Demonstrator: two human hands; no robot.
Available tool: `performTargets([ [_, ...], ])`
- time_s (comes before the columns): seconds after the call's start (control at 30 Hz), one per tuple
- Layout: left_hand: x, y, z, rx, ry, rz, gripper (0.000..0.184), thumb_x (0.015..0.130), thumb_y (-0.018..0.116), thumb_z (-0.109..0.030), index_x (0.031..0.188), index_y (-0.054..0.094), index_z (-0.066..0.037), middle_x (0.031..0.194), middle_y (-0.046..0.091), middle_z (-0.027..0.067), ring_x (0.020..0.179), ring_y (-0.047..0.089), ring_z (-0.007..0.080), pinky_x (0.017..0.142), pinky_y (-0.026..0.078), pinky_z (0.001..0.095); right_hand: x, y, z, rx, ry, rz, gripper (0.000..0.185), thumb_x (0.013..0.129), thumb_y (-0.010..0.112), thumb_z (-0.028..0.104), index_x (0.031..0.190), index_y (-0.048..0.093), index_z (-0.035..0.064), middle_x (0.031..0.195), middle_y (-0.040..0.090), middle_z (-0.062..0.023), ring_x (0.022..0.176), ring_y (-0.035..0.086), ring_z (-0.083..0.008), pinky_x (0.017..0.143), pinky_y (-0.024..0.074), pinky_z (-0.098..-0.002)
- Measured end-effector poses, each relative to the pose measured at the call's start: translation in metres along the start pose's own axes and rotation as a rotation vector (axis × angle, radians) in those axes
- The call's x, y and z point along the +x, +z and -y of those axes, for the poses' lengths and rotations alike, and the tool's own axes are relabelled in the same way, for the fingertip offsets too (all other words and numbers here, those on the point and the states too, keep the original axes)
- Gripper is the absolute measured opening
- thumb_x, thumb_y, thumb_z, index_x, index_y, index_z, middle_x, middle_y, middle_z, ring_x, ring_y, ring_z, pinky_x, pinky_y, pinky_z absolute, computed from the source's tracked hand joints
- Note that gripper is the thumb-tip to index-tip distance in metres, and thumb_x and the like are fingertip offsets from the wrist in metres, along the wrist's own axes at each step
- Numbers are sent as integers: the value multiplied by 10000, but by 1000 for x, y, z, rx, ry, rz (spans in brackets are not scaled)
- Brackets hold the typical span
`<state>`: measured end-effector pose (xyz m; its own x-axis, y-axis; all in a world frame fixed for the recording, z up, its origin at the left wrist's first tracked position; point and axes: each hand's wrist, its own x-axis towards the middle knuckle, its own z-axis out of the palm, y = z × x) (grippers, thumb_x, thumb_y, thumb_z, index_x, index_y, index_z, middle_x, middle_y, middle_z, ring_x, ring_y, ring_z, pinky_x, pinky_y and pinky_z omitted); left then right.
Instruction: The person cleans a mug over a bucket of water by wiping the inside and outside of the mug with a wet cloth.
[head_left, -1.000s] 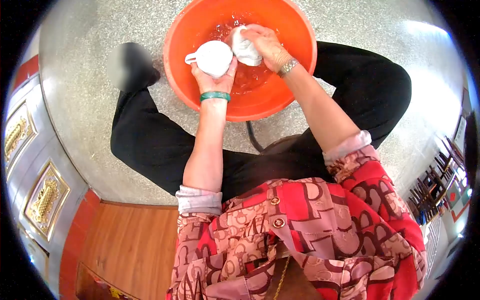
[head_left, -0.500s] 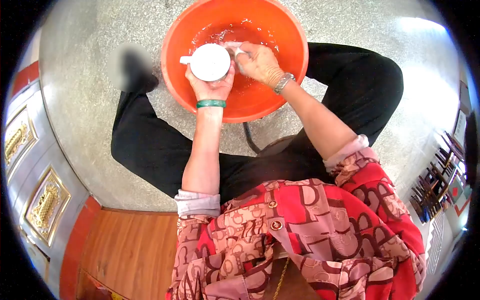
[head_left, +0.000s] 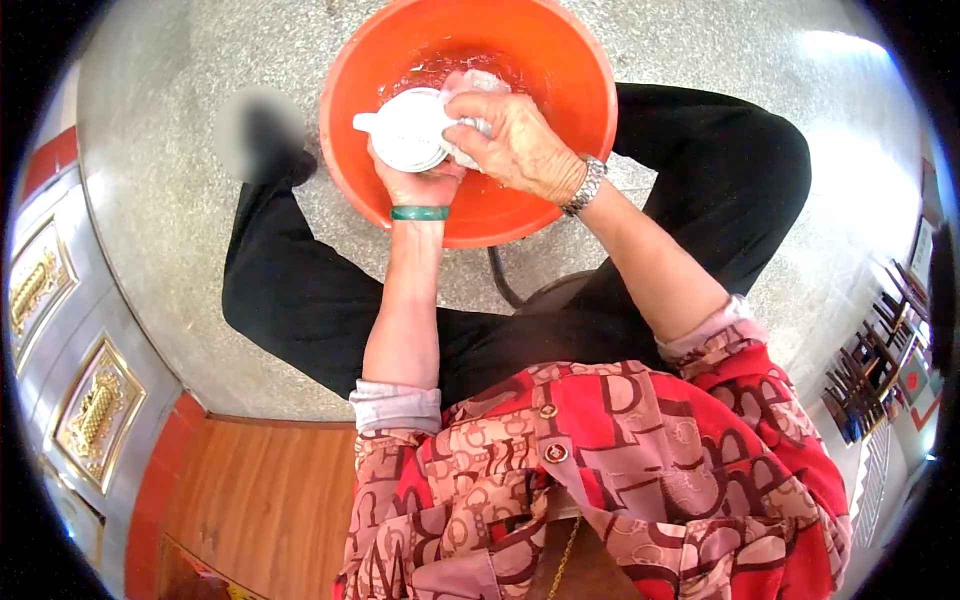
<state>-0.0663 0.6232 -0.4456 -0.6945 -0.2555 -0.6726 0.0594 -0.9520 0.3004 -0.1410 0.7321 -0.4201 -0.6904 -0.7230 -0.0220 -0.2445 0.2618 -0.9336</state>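
Observation:
My left hand [head_left: 418,186] is closed around a white cup [head_left: 408,132] from below, with the cup's small handle pointing left. In my right hand [head_left: 522,146] is a wet, crumpled white cloth [head_left: 478,84], pinched between thumb and fingers and pressed on the cup's right side. Both hands are over an orange basin [head_left: 345,150] with some water in its bottom. The cloth and right fingers cover the cup's right edge, and most of my left fingers are hidden under the cup.
Speckled floor [head_left: 190,300] surrounds the basin. My black-trousered legs [head_left: 730,170] spread to either side of it. A dark curved bar [head_left: 503,275] shows just below the basin. Silver door panels with gold ornaments [head_left: 100,410] stand at the left, beside wooden flooring [head_left: 260,490].
My right hand has brought the cloth up and left from the basin onto the cup's right side. The cup has tilted slightly and shifted a little left.

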Motion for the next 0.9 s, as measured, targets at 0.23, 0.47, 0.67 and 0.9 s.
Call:
performTargets([
  [0.23, 2, -1, -3, 114, 64, 8, 613, 767, 355, -598, 1121, 527, -128, 1092, 575, 27, 998, 544, 203, 716, 480, 349, 7, -7, -3, -9, -18, -134, 192, 735, 576, 185, 865, 592, 44, 750, 593, -185, 726, 583, -357, 652, 460, -413],
  [0.47, 2, -3, -14, 366, 129, 72, 557, 796, 429, -498, 1180, 477, -97, 1158, 534, 80, 1050, 517, 244, 829, 453, 425, -1, -4, -14, 15, -40, -204, 142, 737, 556, 128, 851, 567, 44, 791, 582, -181, 741, 570, -353, 654, 454, -426],
  [0.67, 10, -6, -7, 248, 303, 37, 441, 833, 479, -370, 1160, 480, -75, 1124, 549, 71, 1026, 530, 224, 850, 443, 391, 1, -3, 0, -168, -107, -185, 233, 748, 548, 144, 945, 535, 21, 795, 560, -198, 758, 550, -378, 685, 446, -431],
  [0.9, 12, -7, 3, 372, 510, -49, 322, 832, 551, -283, 1041, 518, -40, 941, 576, 38, 849, 569, 154, 726, 481, 293, 7, 0, 33, -185, -130, -230, 229, 782, 554, 92, 987, 529, -6, 829, 554, -202, 797, 547, -369, 686, 454, -404],
])
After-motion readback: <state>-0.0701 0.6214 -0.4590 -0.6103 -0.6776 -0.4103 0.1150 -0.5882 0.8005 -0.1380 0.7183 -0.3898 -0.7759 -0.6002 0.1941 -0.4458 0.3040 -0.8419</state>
